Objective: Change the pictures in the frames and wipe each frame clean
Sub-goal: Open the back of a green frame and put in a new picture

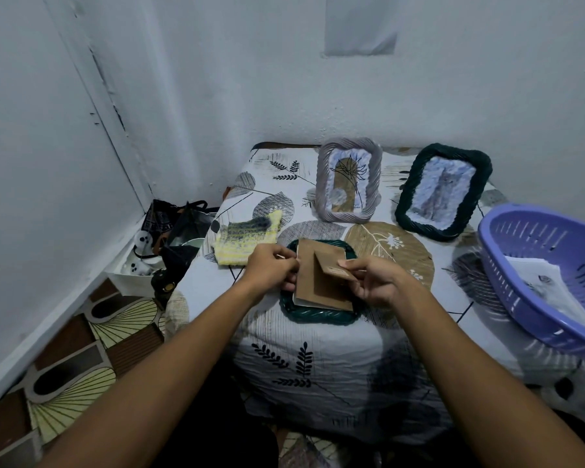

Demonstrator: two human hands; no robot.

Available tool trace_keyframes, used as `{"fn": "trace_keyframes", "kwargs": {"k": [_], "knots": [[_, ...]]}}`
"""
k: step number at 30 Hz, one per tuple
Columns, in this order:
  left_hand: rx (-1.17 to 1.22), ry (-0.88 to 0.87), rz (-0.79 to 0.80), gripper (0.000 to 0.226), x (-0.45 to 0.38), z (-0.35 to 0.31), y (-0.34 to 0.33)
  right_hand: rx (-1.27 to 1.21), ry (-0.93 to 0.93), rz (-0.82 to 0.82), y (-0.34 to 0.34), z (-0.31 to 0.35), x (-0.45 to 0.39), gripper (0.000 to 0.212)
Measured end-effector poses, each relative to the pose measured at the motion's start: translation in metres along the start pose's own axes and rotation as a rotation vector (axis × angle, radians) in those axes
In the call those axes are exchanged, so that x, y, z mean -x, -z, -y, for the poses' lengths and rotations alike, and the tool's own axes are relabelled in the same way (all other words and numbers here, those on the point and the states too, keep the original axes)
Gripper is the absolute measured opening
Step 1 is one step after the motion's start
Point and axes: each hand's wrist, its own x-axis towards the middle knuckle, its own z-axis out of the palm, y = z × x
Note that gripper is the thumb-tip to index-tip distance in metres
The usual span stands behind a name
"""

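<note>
Frames, three in number, on a table under a leaf-printed cloth (318,359) set against the wall

Item 1: dark green frame (318,317) with a twisted rim, lying face down at the near middle of the table. We see its brown backing board (321,285) uppermost, with the stand flap (331,270) lifted off it. A pale sheet edge shows under the board at its near left corner.

Item 2: grey frame (349,184), upright near the far edge, showing a plant picture.

Item 3: second green frame (444,190), upright to the right of the grey one and apart from it; its picture is too blurred for us to name.

Item 4: yellow and grey cloth (247,239), lying flat just left of the face-down frame.

Item 5: purple slotted basket (507,265) at the right edge of the table, holding printed paper sheets (537,282).

Hands: our left hand (272,270) has its fingers curled, pinching at the left edge of the backing board. Our right hand (374,280) pinches the tip of the stand flap between thumb and fingers.

Floor, left of the table: dark bags (176,224) in the corner, on patterned flooring
</note>
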Motion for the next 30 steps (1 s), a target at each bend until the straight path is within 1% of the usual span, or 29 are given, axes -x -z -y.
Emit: {"fn": "trace_keyframes", "kwargs": {"k": [3,6,9,12,14,17,19,22,25,30], "knots": [[0.088,0.065,0.047,0.012,-0.002,0.0,-0.003,-0.035,-0.005,0.011,0.002,0.001,-0.001,0.006],[0.119,0.117,0.101,0.01,-0.001,-0.002,-0.003,-0.046,-0.011,0.021,0.003,0.001,-0.002,0.008],[0.155,0.163,0.117,0.013,-0.002,-0.002,-0.003,-0.035,0.005,0.012,0.003,0.001,-0.002,0.012],[0.177,0.193,0.128,0.016,-0.002,-0.002,-0.003,0.09,0.068,-0.042,0.001,0.0,0.0,0.023],[0.196,0.219,0.142,0.018,-0.003,-0.003,-0.002,0.2,0.117,-0.095,-0.001,-0.001,0.001,0.026],[0.224,0.259,0.155,0.022,-0.005,-0.003,-0.001,0.351,0.205,-0.178,-0.001,-0.001,0.004,0.017],[0.229,0.283,0.165,0.022,-0.006,-0.004,0.0,0.45,0.298,-0.251,-0.001,-0.002,0.006,0.011],[0.243,0.318,0.185,0.022,-0.006,-0.004,0.001,0.586,0.413,-0.337,-0.001,-0.003,0.008,0.011],[0.263,0.346,0.22,0.021,-0.006,-0.005,0.003,0.637,0.434,-0.336,-0.002,-0.003,0.011,0.014],[0.286,0.359,0.276,0.023,-0.008,-0.005,0.006,0.604,0.401,-0.297,-0.002,-0.001,0.012,0.007]]}}
